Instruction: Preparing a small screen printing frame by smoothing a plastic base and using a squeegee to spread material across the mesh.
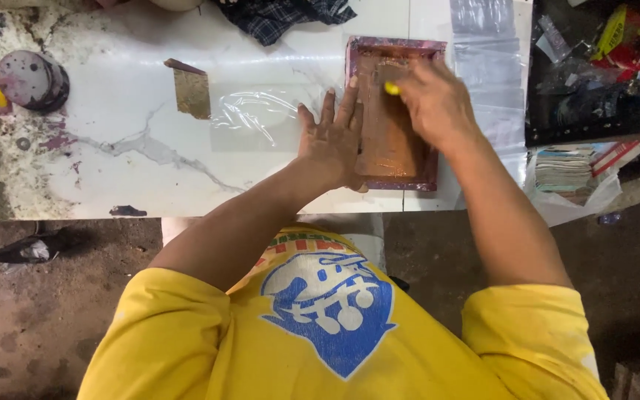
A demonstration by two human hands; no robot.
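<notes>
Floor: a dark, stained concrete floor (31, 326) lay below the near edge of the work surface, with a scrap of dark cloth on it at the left.
Bench: a white marble-patterned bench (127, 141) ran across the upper half of the view, its left end chipped and smeared with purple marks.
Person: a yellow short-sleeved shirt with a blue and white print (327, 326) filled the near foreground, both bare arms reaching forward over the bench.
Left hand: the left hand (331, 141) lay flat and unclenched, fingers spread, pressed on the left edge of the tray and grasping nothing.
Tray: a shallow rectangular brown tray with a purple-stained rim (394, 148) sat on the bench right of centre, its long side running away from the person.
Right hand: the right hand (435, 100) was curled over the far part of the tray, fingers pinched on a small yellow object (392, 89) that touched the tray's inside.
Plastic: a sheet of clear plastic film (257, 118) lay crumpled on the bench just left of the left hand.
Scrap: a small brown rectangular piece (190, 90) lay further left.
Disc: a round purple-grey sanding disc (30, 78) rested at the far left.
Cloth: a dark checked cloth (287, 15) lay at the far edge.
Crate: a black crate of mixed clutter (594, 74) stood at the far right.
</notes>
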